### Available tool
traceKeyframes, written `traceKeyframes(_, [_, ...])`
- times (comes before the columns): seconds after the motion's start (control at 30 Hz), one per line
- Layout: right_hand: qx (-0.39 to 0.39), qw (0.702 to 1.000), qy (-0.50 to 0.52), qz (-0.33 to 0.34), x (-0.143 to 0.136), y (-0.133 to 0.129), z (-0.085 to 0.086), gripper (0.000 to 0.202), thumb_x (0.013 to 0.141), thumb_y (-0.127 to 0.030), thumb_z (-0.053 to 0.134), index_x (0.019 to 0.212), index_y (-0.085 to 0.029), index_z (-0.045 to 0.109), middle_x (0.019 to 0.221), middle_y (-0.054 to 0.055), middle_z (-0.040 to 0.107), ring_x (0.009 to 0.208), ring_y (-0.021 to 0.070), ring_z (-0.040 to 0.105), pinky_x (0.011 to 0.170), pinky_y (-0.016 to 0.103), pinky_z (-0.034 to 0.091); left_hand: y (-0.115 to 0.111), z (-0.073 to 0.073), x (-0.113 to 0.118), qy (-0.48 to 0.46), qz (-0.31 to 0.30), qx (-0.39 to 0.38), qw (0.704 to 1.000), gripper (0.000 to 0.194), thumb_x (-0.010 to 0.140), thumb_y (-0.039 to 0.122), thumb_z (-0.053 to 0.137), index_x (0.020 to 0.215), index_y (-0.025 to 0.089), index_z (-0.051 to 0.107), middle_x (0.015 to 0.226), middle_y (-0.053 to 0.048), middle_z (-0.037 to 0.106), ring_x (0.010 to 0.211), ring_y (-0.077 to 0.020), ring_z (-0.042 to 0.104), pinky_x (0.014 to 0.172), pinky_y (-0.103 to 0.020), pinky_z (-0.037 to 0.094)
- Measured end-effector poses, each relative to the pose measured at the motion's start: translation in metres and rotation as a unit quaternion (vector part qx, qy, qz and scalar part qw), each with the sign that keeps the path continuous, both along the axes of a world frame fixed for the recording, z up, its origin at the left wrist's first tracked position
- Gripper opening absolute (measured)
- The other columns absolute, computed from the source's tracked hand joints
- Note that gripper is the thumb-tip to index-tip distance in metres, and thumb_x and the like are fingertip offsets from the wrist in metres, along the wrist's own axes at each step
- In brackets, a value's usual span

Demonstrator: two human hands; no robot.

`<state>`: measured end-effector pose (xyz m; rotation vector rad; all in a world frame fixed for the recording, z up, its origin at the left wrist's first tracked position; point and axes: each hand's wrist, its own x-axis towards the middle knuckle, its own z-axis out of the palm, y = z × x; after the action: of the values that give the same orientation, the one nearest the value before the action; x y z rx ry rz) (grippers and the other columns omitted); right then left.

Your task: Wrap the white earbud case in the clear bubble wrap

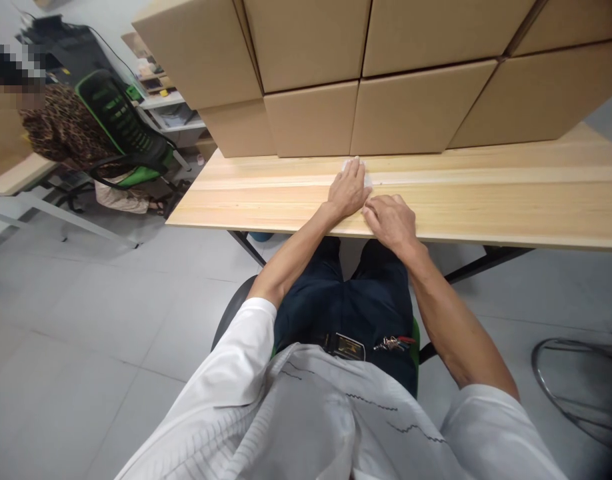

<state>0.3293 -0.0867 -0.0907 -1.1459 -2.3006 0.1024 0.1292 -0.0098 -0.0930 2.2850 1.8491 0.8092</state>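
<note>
A small, thin whitish piece [367, 180], perhaps plastic or paper, lies on the wooden table [486, 200]. My left hand [349, 189] rests flat over it with the fingers stretched forward, covering most of it. Just to the right, near the table's front edge, my right hand [392, 219] has its fingers curled, with the tips beside the left hand's thumb. Whatever the right fingers might pinch is too small to make out.
Stacked cardboard boxes [401, 117] stand along the table's back. At the left, a person in a patterned top [66, 127] sits on a green and black chair [111, 110] by another table [16, 175]. A metal chair base [561, 373] is on the floor at right.
</note>
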Motion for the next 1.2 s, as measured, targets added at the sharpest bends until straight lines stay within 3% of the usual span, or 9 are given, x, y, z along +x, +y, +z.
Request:
traceKeyframes(0.2, [0.0,1.0,-0.002,0.008,0.0,0.001,0.004,0.041,0.122,-0.034,0.054,0.122,-0.021,0.093,0.133,0.024,0.092,0.117,0.0433,0.069,0.111,0.058,0.058,-0.009,0.012,0.001,0.056,0.013,-0.027,0.998,0.081,0.12,0.032,0.06,0.197,0.007,0.055,0.214,-0.031,0.035,0.207,-0.0419,0.028,0.168,-0.069,0.027])
traceKeyframes(0.43, [-0.009,1.0,-0.015,-0.003,0.001,-0.006,0.005,0.045,0.127,-0.035,0.051,0.125,-0.019,0.092,0.138,0.024,0.092,0.125,0.0443,0.072,0.117,0.057,0.056,-0.03,0.014,-0.021,0.051,-0.021,-0.052,0.997,0.089,0.129,0.07,0.059,0.205,0.025,0.046,0.219,-0.019,0.031,0.209,-0.0401,0.021,0.168,-0.064,0.022])
traceKeyframes(0.57, [-0.01,1.0,-0.01,-0.006,0.0,-0.007,0.004,0.045,0.127,-0.034,0.05,0.125,-0.02,0.093,0.137,0.023,0.092,0.127,0.0444,0.072,0.118,0.057,0.056,-0.048,0.034,-0.058,0.013,-0.027,-0.005,1.0,0.086,0.129,0.085,0.049,0.198,0.035,0.058,0.212,-0.015,0.05,0.205,-0.0411,0.033,0.167,-0.067,0.021])
traceKeyframes(0.67, [-0.012,1.0,-0.001,-0.003,-0.001,-0.007,0.004,0.047,0.126,-0.034,0.049,0.123,-0.02,0.094,0.135,0.024,0.092,0.126,0.0449,0.071,0.117,0.059,0.056,-0.059,0.067,-0.1,-0.107,0.043,0.077,0.99,0.068,0.128,0.084,0.059,0.168,0.035,0.083,0.174,-0.014,0.086,0.178,-0.0382,0.073,0.158,-0.063,0.046])
traceKeyframes(0.73, [-0.01,1.0,0.006,-0.003,-0.001,-0.007,0.005,0.048,0.126,-0.034,0.048,0.121,-0.021,0.094,0.132,0.024,0.092,0.124,0.0453,0.071,0.115,0.059,0.056,-0.066,0.092,-0.129,-0.229,0.118,0.155,0.954,0.057,0.126,0.083,0.067,0.138,0.033,0.09,0.129,-0.01,0.095,0.141,-0.0328,0.09,0.135,-0.052,0.069])
traceKeyframes(0.8, [-0.008,1.0,0.009,-0.006,-0.001,-0.007,0.006,0.048,0.125,-0.035,0.048,0.12,-0.021,0.094,0.13,0.023,0.092,0.124,0.0454,0.072,0.112,0.058,0.057,-0.074,0.112,-0.153,-0.329,0.164,0.217,0.904,0.055,0.122,0.084,0.075,0.11,0.031,0.086,0.09,-0.003,0.08,0.107,-0.0283,0.088,0.107,-0.042,0.076])
traceKeyframes(0.87, [-0.008,1.0,0.009,-0.012,0.0,-0.007,0.006,0.048,0.125,-0.035,0.048,0.121,-0.021,0.094,0.13,0.023,0.092,0.124,0.0451,0.073,0.11,0.057,0.057,-0.081,0.122,-0.17,-0.39,0.176,0.247,0.87,0.064,0.118,0.089,0.078,0.091,0.031,0.075,0.071,0.002,0.06,0.085,-0.0238,0.078,0.087,-0.036,0.072])
traceKeyframes(1.0, [-0.003,1.0,0.008,-0.024,0.003,-0.007,0.002,0.047,0.125,-0.034,0.046,0.119,-0.022,0.091,0.127,0.023,0.091,0.124,0.0439,0.076,0.109,0.055,0.057,-0.091,0.108,-0.177,-0.421,0.201,0.232,0.854,0.081,0.113,0.1,0.077,0.074,0.031,0.06,0.063,0.006,0.04,0.07,-0.0193,0.063,0.073,-0.032,0.06])
traceKeyframes(1.2, [0.004,0.997,0.061,-0.044,0.007,-0.005,-0.001,0.044,0.125,-0.041,0.048,0.092,-0.03,0.075,0.109,0.02,0.088,0.113,0.0397,0.08,0.103,0.054,0.061,-0.084,0.067,-0.14,-0.409,0.195,0.15,0.879,0.087,0.117,0.099,0.071,0.066,0.031,0.054,0.061,0.005,0.038,0.069,-0.0198,0.057,0.08,-0.035,0.062])
